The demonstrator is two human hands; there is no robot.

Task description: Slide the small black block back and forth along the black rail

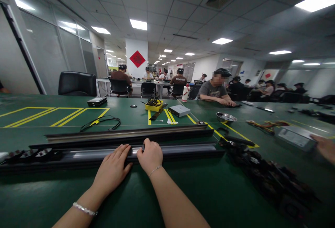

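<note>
A long dark channel rail [188, 149] with a shiny grey inner strip lies across the table before me. My left hand [113, 168] rests on it with fingers stretched out, the fingertips beside a small dark piece in the channel. Just to the right, my right hand [150, 156] is closed over the same rail. A bit of something black shows at its thumb and finger, too covered to name. Several black parts [43, 154] sit in a row at the rail's left end. Behind it lies a second long rail [91, 136], roughly parallel.
Dark parts [261, 168] are heaped at the right, near a metal power supply box [297, 137] that another person's hand [324, 147] touches. Farther back are a metal bowl [226, 117], a grey box [179, 110], a yellow tray [154, 107] and a black cable [101, 120].
</note>
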